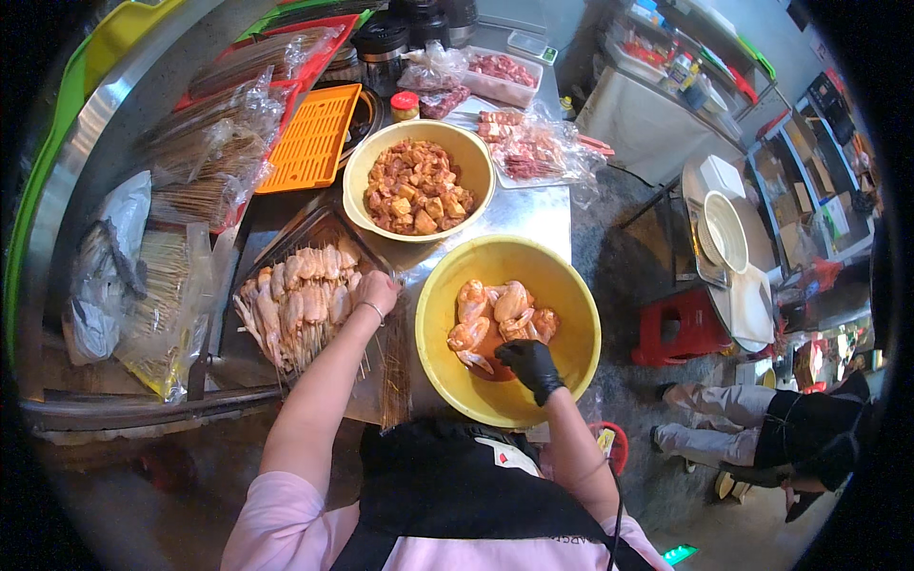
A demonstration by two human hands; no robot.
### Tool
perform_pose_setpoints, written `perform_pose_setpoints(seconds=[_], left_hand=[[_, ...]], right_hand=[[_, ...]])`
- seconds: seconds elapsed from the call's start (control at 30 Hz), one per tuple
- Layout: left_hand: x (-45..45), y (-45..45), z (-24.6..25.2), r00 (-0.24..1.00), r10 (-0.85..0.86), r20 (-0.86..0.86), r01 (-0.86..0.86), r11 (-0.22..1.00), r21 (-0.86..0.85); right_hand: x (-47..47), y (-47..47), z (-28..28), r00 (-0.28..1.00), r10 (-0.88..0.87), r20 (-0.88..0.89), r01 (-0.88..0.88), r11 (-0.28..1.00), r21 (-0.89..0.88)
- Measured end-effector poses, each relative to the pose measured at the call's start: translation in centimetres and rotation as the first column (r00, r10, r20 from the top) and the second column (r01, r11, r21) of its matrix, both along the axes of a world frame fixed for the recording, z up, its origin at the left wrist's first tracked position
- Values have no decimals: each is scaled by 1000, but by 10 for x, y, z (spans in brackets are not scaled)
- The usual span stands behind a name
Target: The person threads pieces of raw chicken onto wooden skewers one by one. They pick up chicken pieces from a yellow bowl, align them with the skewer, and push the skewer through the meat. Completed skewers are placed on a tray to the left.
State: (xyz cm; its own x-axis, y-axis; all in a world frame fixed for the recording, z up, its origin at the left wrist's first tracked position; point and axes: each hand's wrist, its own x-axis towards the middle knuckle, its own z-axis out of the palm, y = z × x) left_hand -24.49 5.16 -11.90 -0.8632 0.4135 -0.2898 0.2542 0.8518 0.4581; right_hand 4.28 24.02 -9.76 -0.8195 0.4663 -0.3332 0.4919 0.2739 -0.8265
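My bare left hand, with a bracelet at the wrist, is at the right edge of a dark tray of skewered chicken wings; its fingertips are hard to make out. In a black glove, my right hand reaches into a large yellow bowl, close against marinated chicken wings lying in reddish sauce. Whether its fingers hold a piece cannot be told. Thin skewers lie between tray and bowl. Beyond stands a cream bowl of marinated meat chunks.
An orange slotted tray, bagged skewers and a red-lidded jar are at the back left. Meat skewers on a white tray and a plastic tub of raw meat stand at the back right. Another person is at the far right.
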Motion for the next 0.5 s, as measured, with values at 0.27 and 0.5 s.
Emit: perform_pose_setpoints(seconds=[0.27,0.5], left_hand=[[-7,16,53,843,315,-437,-79,875,478],[42,26,191,851,353,-389,266,350,898]], right_hand=[[-64,-26,-18,984,-7,178,-91,839,536],[-71,-25,-12,976,197,87,-211,784,584]])
